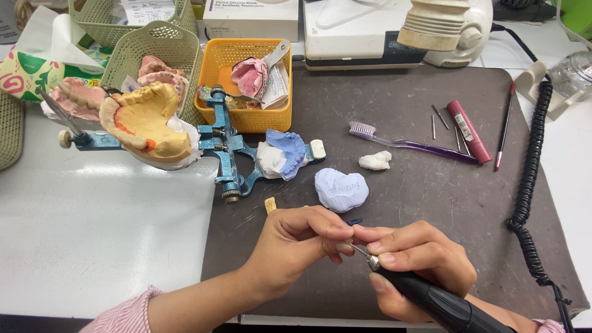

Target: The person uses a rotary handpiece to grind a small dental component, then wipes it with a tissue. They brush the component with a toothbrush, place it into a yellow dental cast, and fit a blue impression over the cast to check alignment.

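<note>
A dark mat (pixel 431 203) is laid across a white bench (pixel 92 222), centre frame. A black rotary handpiece (pixel 431 299) is gripped by the right hand (pixel 419 259); a tiny piece, too small to identify, is pinched by the left hand (pixel 296 243).

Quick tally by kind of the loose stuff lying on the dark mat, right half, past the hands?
Purple-handled toothbrush: 1
Thin metal burs: 3
Pink-red cylindrical tube: 1
Red-tipped slim pencil-like tool: 1
Small white plaster lump: 1
Total: 7
Left hand pinches a tiny part; right hand holds the black rotary handpiece.
</note>
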